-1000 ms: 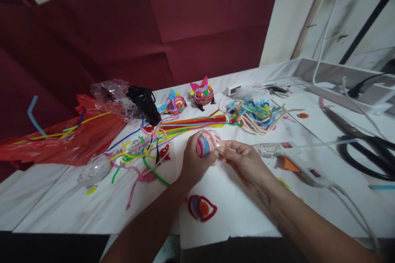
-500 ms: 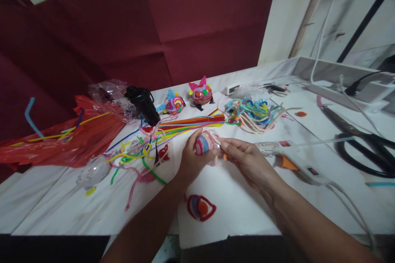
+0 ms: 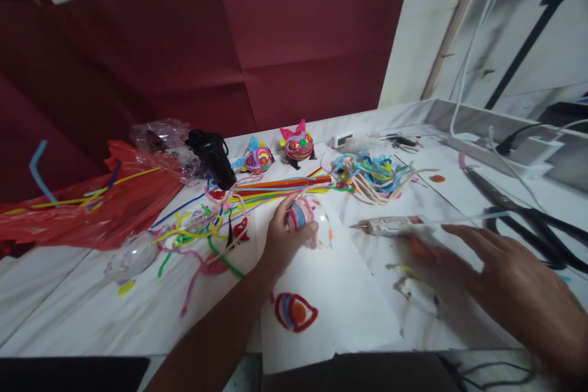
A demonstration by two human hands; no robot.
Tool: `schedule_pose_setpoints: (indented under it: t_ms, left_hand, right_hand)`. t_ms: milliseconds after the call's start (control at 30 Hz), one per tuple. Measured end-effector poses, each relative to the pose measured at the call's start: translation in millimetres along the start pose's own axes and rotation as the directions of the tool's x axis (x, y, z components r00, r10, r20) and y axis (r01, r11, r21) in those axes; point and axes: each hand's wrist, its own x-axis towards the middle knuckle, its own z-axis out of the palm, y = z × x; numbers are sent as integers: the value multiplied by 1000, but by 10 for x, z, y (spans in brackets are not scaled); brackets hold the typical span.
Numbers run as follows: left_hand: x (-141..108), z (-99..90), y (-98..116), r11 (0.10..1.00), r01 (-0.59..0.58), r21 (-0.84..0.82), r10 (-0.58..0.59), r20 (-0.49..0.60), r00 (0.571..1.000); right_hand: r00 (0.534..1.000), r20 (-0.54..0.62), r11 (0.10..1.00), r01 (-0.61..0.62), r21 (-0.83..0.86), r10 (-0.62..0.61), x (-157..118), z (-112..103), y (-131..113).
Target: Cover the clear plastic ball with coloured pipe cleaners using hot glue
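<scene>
My left hand (image 3: 287, 236) is wrapped round a clear rounded shell (image 3: 324, 229) partly covered with striped pink, blue and cream strands. My right hand (image 3: 514, 285), fingers spread and somewhat blurred, is over the right side of the table with nothing in it. Just left of its fingertips, a glue gun (image 3: 395, 225) lies with its metal nozzle pointing left. Below the shell, a red-rimmed eye shape (image 3: 296, 312) with an orange centre lies on a white sheet (image 3: 353, 312).
Large black scissors (image 3: 519, 205) lie at the right. Behind are a bundle of coloured strips (image 3: 285, 185), tangled strands (image 3: 374, 174), two decorated heads (image 3: 298, 145) (image 3: 258, 158) and a black object (image 3: 212, 158). Red plastic (image 3: 138, 196) and a clear shell (image 3: 131, 257) are at the left.
My right hand has let go of the shell and moved right, its fingers now spread. The glue gun and more of the shell's clear side have come into view. My left hand keeps its hold.
</scene>
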Motion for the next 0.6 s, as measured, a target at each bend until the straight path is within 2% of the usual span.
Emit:
schedule_pose_setpoints:
  t_ms: [100, 200, 267, 400, 500, 600]
  left_hand:
    - [-17, -2, -15, 989, -97, 115, 98, -7, 995]
    - [-48, 4, -5, 935, -249, 253, 252, 22, 968]
    - [-70, 11, 6, 877, -339, 340, 339, 62, 939]
    - [-94, 16, -9, 753, -479, 451, 461, 158, 873]
    - [-90, 11, -53, 680, -550, 485, 528, 196, 826]
    - [-79, 9, -90, 622, -595, 509, 585, 203, 785]
  right_hand:
    - [999, 36, 999, 20, 45, -22, -19, 8, -12]
    - [1000, -3, 980, 8, 199, -7, 105, 20, -328]
    - [995, -63, 956, 93, 277, -78, 253, 39, -594]
    - [950, -169, 921, 299, 252, -262, 582, 155, -963]
    - [929, -208, 909, 351, 223, -308, 717, 269, -1052]
    - [940, -199, 901, 327, 286, -278, 715, 312, -1081]
